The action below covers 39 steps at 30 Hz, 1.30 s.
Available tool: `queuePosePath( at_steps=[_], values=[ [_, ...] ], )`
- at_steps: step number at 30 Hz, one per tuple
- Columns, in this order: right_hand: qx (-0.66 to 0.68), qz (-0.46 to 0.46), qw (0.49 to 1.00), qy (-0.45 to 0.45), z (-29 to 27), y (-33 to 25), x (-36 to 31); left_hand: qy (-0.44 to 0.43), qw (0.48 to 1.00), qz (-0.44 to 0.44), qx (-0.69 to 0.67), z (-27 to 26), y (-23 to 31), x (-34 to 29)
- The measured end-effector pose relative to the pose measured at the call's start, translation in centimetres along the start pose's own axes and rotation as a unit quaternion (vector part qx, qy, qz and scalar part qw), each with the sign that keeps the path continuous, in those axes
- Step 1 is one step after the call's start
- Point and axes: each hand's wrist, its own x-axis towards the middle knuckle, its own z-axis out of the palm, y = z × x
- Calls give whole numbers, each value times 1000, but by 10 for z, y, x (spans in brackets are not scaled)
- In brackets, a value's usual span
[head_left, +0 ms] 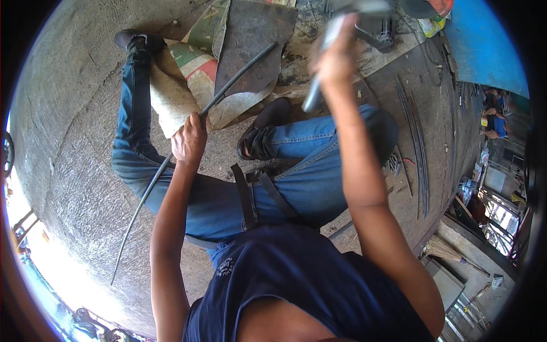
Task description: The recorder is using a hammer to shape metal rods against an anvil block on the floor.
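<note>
My left hand (190, 139) is closed around a long, thin grey metal rod (242, 72). One end of the rod lies over a dark metal sheet (256, 28), while the other slants down to the left past my thigh. Raised at the upper middle, my right hand (335, 64) grips a hammer by its pale metallic handle (312, 94). Motion smears this hand and the hammer's head. The hammer is apart from the rod.
Under the sheet lie worn, patterned sheets (199, 65). Thin dark rods (419, 142) rest on the concrete floor at right. A broom (447, 249) lies farther right, near a blue panel (484, 45). My bent legs frame the work; another person (497, 122) is at the far right.
</note>
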Motion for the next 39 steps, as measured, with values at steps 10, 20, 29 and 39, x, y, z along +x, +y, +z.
queuePosePath(
  at_steps=[10, 20, 29, 39],
  values=[
    [-4, 265, 964, -38, -19, 77, -17, 12, 1000, 1, -26, 0, 4, 2],
    [14, 241, 968, -63, -6, 75, -14, 1, 997, -8, -80, -12, 11, 2],
    [-61, 222, 967, -107, 2, 82, -4, -27, 998, -21, -48, -2, 15, -3],
    [145, -22, 987, -61, -15, -70, 8, -72, 996, 12, -55, -10, 1, 0]
  ],
)
